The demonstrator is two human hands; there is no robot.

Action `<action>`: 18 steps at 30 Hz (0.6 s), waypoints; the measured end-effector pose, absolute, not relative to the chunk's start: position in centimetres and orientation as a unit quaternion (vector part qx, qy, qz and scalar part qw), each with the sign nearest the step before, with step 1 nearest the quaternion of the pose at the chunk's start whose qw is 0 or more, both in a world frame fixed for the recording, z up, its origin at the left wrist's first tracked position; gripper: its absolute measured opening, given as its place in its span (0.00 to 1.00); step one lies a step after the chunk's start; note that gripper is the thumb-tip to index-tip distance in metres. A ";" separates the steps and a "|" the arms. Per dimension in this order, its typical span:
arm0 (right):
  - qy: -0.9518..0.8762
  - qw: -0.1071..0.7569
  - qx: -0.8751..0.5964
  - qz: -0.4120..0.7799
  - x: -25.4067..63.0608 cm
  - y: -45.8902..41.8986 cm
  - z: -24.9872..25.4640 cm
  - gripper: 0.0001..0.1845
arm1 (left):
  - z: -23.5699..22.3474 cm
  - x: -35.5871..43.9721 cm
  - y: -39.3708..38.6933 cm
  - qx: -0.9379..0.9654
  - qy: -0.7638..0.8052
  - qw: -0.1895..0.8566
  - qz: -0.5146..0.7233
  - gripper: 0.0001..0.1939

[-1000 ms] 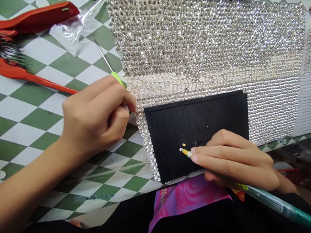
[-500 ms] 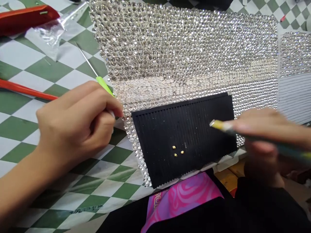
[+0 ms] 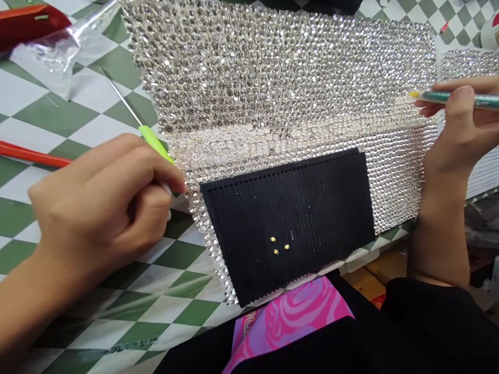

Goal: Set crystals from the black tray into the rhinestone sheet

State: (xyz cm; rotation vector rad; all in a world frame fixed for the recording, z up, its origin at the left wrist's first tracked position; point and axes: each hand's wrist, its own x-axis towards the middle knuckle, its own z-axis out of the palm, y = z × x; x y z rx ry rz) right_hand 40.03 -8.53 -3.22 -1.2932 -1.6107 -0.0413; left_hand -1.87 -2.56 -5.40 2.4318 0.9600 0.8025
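My left hand (image 3: 101, 197) is shut around the lime-green handle of a needle tool (image 3: 154, 143), whose thin steel shaft points up and to the left. The hand rests at the left edge of a silver rhinestone mesh sheet (image 3: 273, 88). My right hand (image 3: 456, 124) pinches a teal pick-up pencil (image 3: 448, 96) with a yellow tip, holding it above the sheet's right side. A black ridged rhinestone tray (image 3: 286, 223) lies on the sheet, with three small gold-backed stones (image 3: 279, 245) close together on it. Neither hand touches the tray.
The green-and-white checked tablecloth (image 3: 58, 114) lies under the sheet. Red handles (image 3: 27, 21) and a clear plastic wrapper (image 3: 47, 52) are at the top left. A pink printed packet (image 3: 292, 317) and my dark sleeve (image 3: 436, 322) are at the bottom.
My right hand has left the tray and risen to the upper right with the pencil. The tray now shows three stones instead of two. The view has shifted, while my left hand keeps its grip.
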 end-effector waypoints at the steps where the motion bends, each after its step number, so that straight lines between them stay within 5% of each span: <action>1: -0.675 0.510 -0.533 -0.015 40.2 -8.4 -3.4 0.06 | -5.5 -1.8 -2.6 0.867 0.346 0.202 0.295 0.10; 13: -0.656 0.453 -0.602 -0.036 39.3 -8.7 -3.0 0.07 | -5.4 -2.3 -1.9 0.889 0.315 0.210 0.257 0.08; 18: -0.703 0.368 -0.600 0.102 35.7 -11.0 -0.7 0.15 | -4.6 -2.2 -2.2 0.887 0.346 0.209 0.224 0.08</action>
